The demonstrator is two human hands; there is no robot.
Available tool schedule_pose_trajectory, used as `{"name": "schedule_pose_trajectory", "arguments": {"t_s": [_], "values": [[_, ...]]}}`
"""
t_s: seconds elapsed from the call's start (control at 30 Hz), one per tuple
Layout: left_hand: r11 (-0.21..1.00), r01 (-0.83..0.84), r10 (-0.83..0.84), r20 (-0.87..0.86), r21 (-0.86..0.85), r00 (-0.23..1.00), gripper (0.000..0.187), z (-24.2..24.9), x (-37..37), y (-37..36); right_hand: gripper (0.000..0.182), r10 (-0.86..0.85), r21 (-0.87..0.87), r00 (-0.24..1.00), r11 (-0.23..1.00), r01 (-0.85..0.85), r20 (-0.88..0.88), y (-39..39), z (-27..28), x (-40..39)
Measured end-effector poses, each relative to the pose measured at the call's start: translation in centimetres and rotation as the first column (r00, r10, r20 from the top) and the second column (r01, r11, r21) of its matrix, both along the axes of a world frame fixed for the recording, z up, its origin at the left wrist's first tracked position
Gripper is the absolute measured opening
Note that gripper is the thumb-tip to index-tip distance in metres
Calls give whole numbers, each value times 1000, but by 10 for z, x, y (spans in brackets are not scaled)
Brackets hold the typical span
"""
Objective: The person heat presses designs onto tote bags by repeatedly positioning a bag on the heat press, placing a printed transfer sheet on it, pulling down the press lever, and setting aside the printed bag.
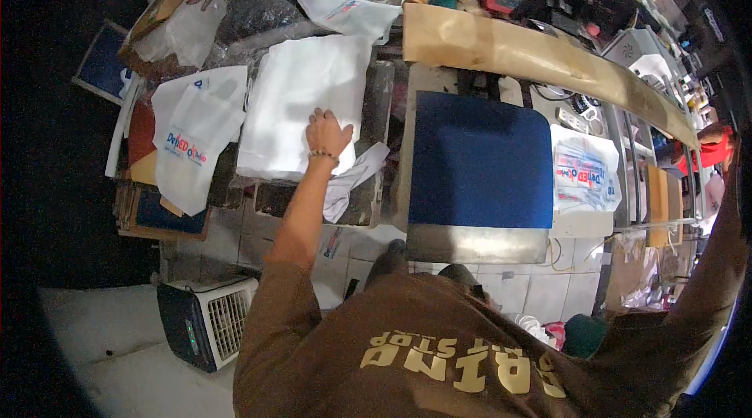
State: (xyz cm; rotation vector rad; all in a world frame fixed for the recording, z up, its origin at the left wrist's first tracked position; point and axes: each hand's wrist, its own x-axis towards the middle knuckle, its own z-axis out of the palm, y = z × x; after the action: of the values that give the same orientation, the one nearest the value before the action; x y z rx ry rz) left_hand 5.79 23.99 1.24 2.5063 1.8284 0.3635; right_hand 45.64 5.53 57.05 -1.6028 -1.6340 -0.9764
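My left hand [327, 136] lies palm down on a stack of plain white, soft-looking sheets [282, 81], its fingers spread a little and a beaded bracelet at the wrist. A crumpled white piece [356, 183] hangs beside the stack, close to my forearm. To the left is a white bag-like sheet with red and blue print [196, 144]. A blue flat pad [482, 159] lies on a light board in front of me, and another printed white sheet [583, 171] rests just right of it. My right arm reaches out at the right edge; its hand is out of sight.
A long brown board [540, 50] spans the far side of the blue pad. Clear plastic wrap [258, 7] is heaped at the back left. A boxy fan-like appliance [207, 320] stands on the tiled floor. A person in red [709, 153] is at the far right.
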Motion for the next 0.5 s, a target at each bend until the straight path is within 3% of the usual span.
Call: {"name": "schedule_pose_trajectory", "arguments": {"t_s": [0.03,0.1,0.13,0.2,0.27,0.3,0.33,0.37,0.4,0.43,0.47,0.5], "values": [[1000,8,-8,2,3,1000,56,0,6,-1,46,24,-6,1000,1000,-24,-7,-13,-10,-9],[997,-8,16,99,-80,995,32,-4,14,-6,45,96,-38,995,995,-97,-29,-43,-34,-22],[997,-5,13,98,-80,995,32,-10,13,0,44,141,-69,988,987,-145,-55,-64,-49,-29],[1000,27,-28,89,10,996,23,-11,10,12,43,262,-154,952,946,-286,-157,-108,-83,-40],[999,-36,32,145,29,989,22,10,7,7,41,392,-298,842,808,-508,-372,-148,-128,-44],[995,-85,76,196,43,978,22,18,3,7,41,424,-383,721,639,-667,-549,-161,-155,-42],[990,-131,115,243,52,963,22,24,-1,9,40,383,-398,573,446,-802,-725,-168,-193,-44],[969,-107,71,164,224,984,22,17,-6,16,35,247,-404,454,229,-886,-856,-164,-221,-49],[967,-106,69,162,232,984,22,29,0,4,33,83,-462,487,209,-862,-870,-164,-264,-51],[974,-30,0,130,226,991,22,52,9,-19,33,-135,-421,399,264,-868,-907,-162,-312,-61],[976,49,-71,97,212,993,22,72,20,-49,60,-208,-339,290,260,-904,-934,-156,-366,-66],[964,213,-223,46,160,974,22,90,33,-87,70,-181,-241,190,333,-911,-965,-154,-412,-78]]}}
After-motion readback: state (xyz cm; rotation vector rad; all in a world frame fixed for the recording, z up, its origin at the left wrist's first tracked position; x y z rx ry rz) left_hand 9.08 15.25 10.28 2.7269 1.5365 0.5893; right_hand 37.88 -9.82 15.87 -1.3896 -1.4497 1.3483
